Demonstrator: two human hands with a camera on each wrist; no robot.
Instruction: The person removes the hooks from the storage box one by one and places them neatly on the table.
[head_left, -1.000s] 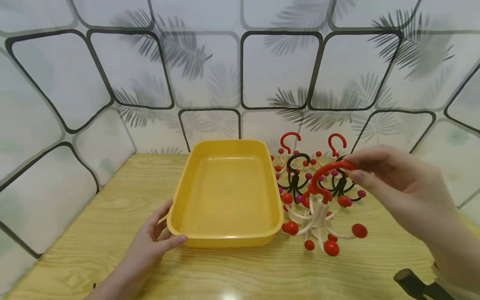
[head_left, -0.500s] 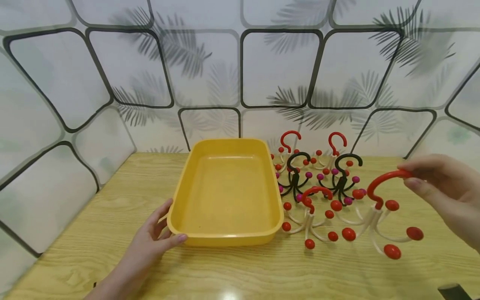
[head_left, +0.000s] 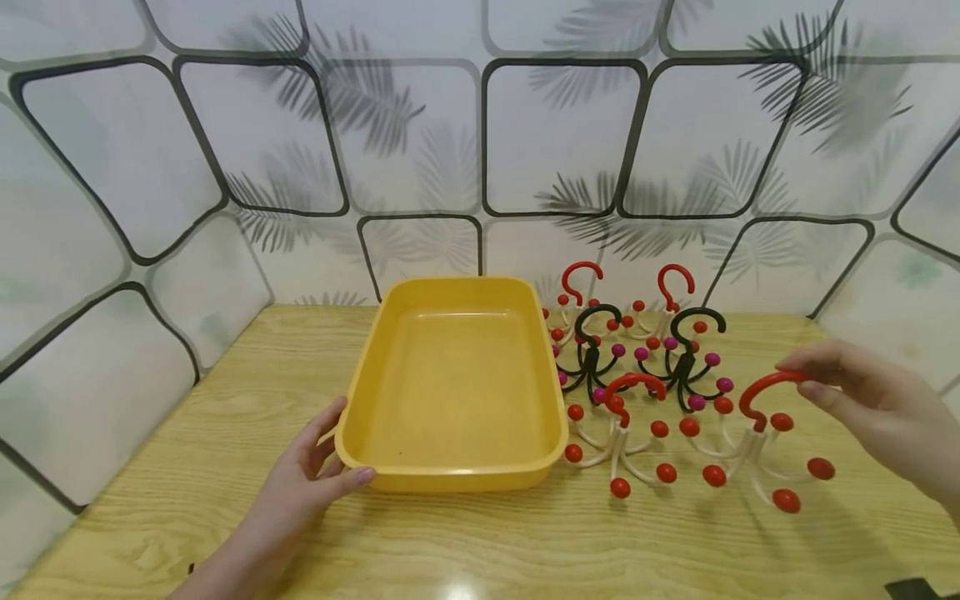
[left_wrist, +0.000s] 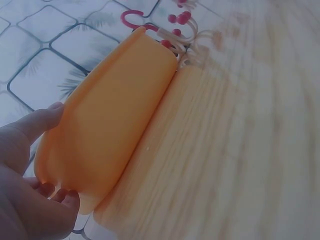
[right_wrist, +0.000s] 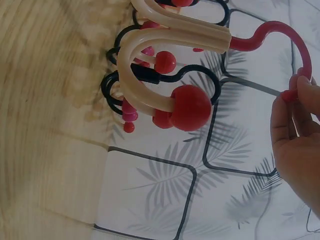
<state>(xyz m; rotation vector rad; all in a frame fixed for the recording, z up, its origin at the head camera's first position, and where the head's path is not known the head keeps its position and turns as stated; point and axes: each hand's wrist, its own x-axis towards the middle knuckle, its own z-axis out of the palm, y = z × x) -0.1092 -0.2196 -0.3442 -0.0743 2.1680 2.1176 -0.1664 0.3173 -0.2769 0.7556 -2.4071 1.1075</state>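
A yellow plastic tray stands on the wooden table. My left hand grips its near left corner, thumb on the rim and fingers bent against the side, as the left wrist view also shows. On the right, my right hand pinches the tip of the red hook of a white multi-arm hanger with red balls on its arm ends. Whether that hanger touches the table I cannot tell. To its left stands a matching white hanger, its red hook upright, beside the tray.
Two black hangers with purple balls, one black hanger nearer the tray and another black hanger, stand behind. Two more white hangers are at the back by the patterned wall. A dark object shows at the bottom right edge.
My right hand has carried the white hanger rightward, away from the other white one, then lowered it toward the table. My left hand and the tray have stayed in place.
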